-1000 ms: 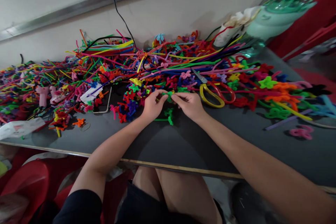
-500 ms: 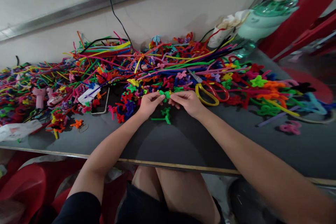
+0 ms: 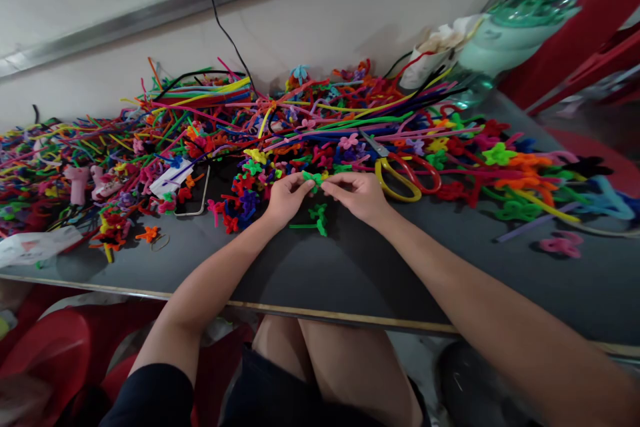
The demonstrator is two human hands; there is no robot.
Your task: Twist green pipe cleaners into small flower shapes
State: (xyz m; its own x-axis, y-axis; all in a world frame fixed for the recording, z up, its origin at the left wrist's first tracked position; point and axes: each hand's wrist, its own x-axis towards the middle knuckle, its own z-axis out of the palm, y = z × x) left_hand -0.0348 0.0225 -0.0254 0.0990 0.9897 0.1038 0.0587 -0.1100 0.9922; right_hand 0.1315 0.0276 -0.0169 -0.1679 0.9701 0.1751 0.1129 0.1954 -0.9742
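Between my two hands, above the dark table (image 3: 300,280), is a small green pipe-cleaner flower (image 3: 314,179). My left hand (image 3: 289,199) pinches its left side between thumb and finger. The right side is pinched by my right hand (image 3: 361,197), whose fingers are curled. Just below them on the table lies another green pipe-cleaner piece (image 3: 319,217) with a straight stem pointing left. Scissors (image 3: 400,177) with one yellow and one red handle loop rest on the pile to the right of my right hand.
A long heap of coloured pipe cleaners (image 3: 225,120) runs along the wall. A phone (image 3: 204,197) lies left of my hands, partly covered. At the back right stand a paper cup (image 3: 423,68) and a green plastic bottle (image 3: 495,47). A pink flower (image 3: 560,244) lies far right.
Both hands keep their pinch on the green flower, with slight finger movement and the flower's shape turned a little. The view has shifted slightly.
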